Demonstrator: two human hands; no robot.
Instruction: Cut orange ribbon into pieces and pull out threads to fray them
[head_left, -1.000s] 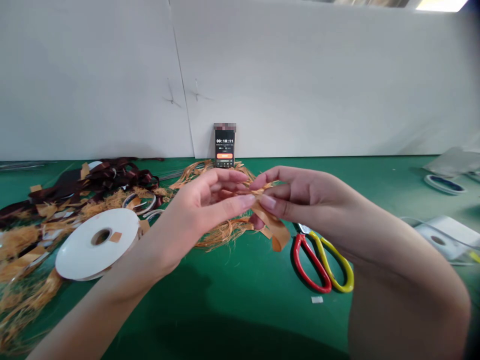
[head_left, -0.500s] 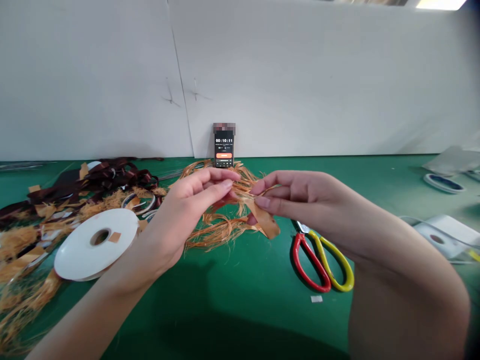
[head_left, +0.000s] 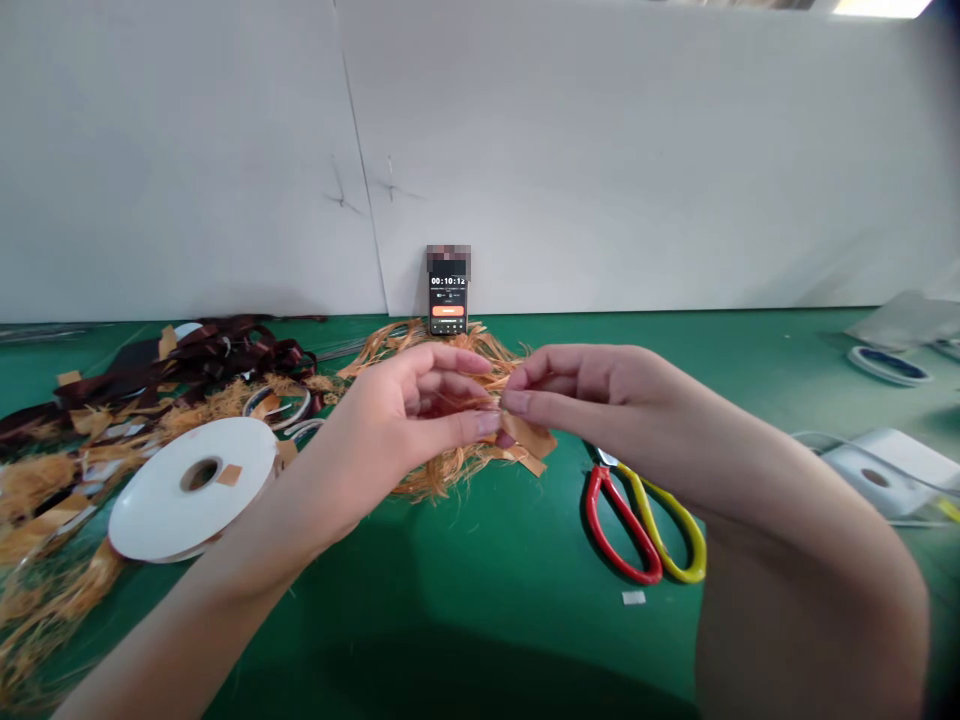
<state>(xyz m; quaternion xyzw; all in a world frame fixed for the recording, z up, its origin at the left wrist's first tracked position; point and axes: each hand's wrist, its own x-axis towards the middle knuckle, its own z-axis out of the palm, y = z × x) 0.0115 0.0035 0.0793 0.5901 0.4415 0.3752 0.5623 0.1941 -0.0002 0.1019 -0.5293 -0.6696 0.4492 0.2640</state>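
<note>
Moved since half a second ago: both hands have drawn together until their fingertips meet, and the loose tail of the orange ribbon (head_left: 531,438) hangs shorter below the right hand than it did; the timer on the phone (head_left: 448,300) has gone on by one second.
Left hand (head_left: 390,430): its grip is closed, thumb and fingertips pinched on the frayed end of the orange ribbon, palm turned to the right.
Right hand (head_left: 592,400): its grip is closed too, forefinger and thumb pinching the same ribbon right against the left fingertips, with the flat tail sticking out below.
Ribbon's place: held up off the table (head_left: 487,600) between the two hands, above a heap of loose orange threads (head_left: 442,470) in the middle.
Step in hand: judging by the frayed end and the heap under it, the hands are working threads at the ribbon's end, now at a fresh pinch rather than mid-pull.
What further handling calls for: a firm hold on the flat part by one hand while the other keeps only a few threads, since the pinch points touch and leave little slack.
Near right: red and yellow scissors (head_left: 645,525) lie shut on the table, untouched, with a small white scrap (head_left: 634,598) nearer.
Left: a white spool (head_left: 191,485) lies flat, with dark brown ribbon (head_left: 210,355) and more orange fringe beyond it.
</note>
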